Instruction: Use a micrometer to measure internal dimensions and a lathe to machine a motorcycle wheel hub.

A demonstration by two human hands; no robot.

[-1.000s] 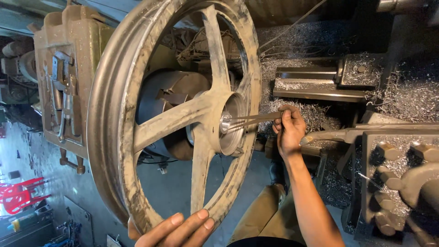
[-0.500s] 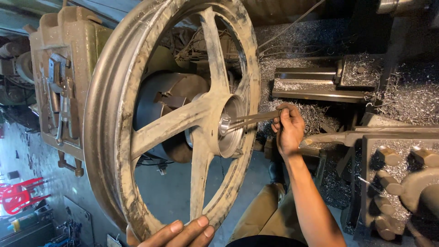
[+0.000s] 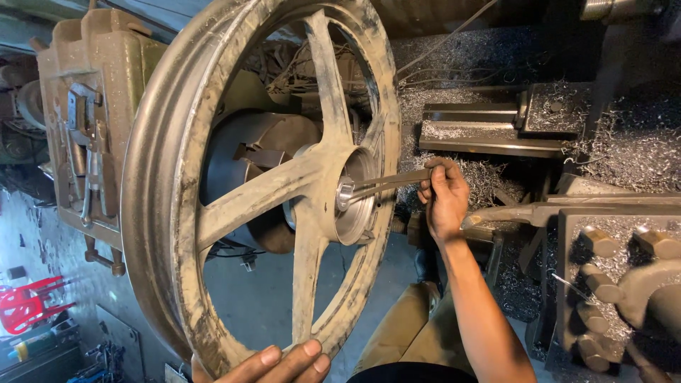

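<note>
A big, dirty spoked metal wheel (image 3: 152,198) sits on a lathe chuck (image 3: 248,149) and fills the middle of the view. My right hand (image 3: 443,202) is shut on a thin metal caliper (image 3: 386,182). The caliper's legs reach into the bright machined bore of the hub (image 3: 352,206). My left hand (image 3: 284,362) rests on the wheel's rim at the bottom edge of the view, fingers curled over it. Only its fingers show.
The lathe headstock (image 3: 78,142) stands at the left, with tools hanging on it. A tool post with square bolts (image 3: 624,269) is at the right, and metal shavings (image 3: 638,149) cover the bed. A red plastic chair (image 3: 28,308) stands at the far left on the floor.
My left hand has slid slightly along the rim. My right hand stays at the hub with the caliper.
</note>
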